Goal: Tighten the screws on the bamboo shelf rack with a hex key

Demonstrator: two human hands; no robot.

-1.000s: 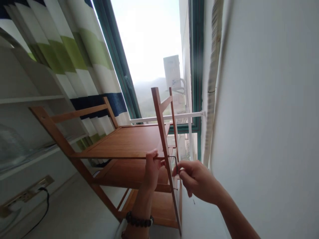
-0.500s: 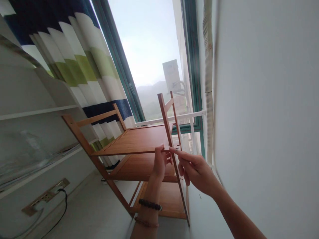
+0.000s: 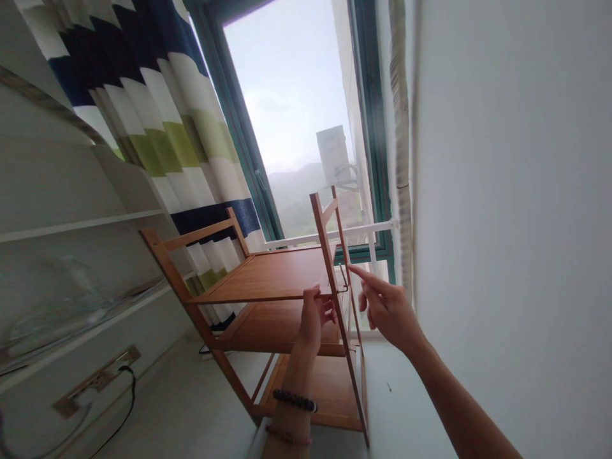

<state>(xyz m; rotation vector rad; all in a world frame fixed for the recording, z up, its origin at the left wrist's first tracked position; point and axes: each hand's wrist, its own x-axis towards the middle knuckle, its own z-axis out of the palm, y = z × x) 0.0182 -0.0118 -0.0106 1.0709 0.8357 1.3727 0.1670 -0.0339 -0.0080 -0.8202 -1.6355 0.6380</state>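
A wooden shelf rack [image 3: 268, 273] with several tiers stands in front of the window. My left hand [image 3: 313, 319] pinches the front edge of its top board close to the right front post, thumb above and fingers curled below. A thin dark L-shaped hex key [image 3: 344, 280] sticks out from the outer side of that post, level with the board. Beside the key, my right hand [image 3: 382, 306] has its index finger stretched toward it and the other fingers loosely bent. Whether that fingertip touches the key I cannot tell.
White wall shelves [image 3: 81, 223] with plastic-wrapped items are at the left, above a socket strip [image 3: 95, 382] with plugged-in cables. A striped curtain [image 3: 167, 140] hangs by the green-framed window [image 3: 375, 127]. A white wall [image 3: 507, 159] closes off the right side.
My right hand has moved away from the post's front, its index finger now farther back beside the hex key, which shows more plainly. My left hand keeps its grip. The view has shifted slightly.
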